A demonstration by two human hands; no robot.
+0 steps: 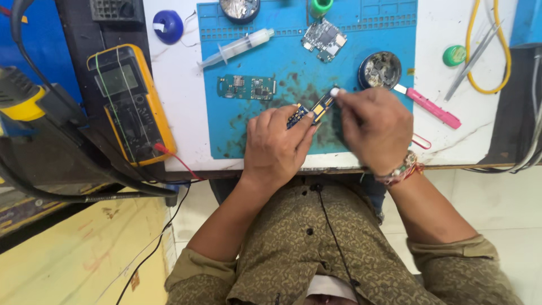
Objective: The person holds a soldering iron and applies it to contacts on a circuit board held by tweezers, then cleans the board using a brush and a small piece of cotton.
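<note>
Pinching a small blue-and-gold circuit board point(309, 111) between both hands above the stained blue silicone work mat point(389, 121).
The left hand point(279, 144) grips its lower end, the right hand point(375, 127) nips the upper tip in closed fingers; a twist could well flex or crack the thin board, or a slip could drop it toward the green circuit board point(247, 87) nearby.

White marbled tabletop point(175, 113), pale tiled floor point(508, 203) (evenly lit), blue wall point(34, 68)
</note>
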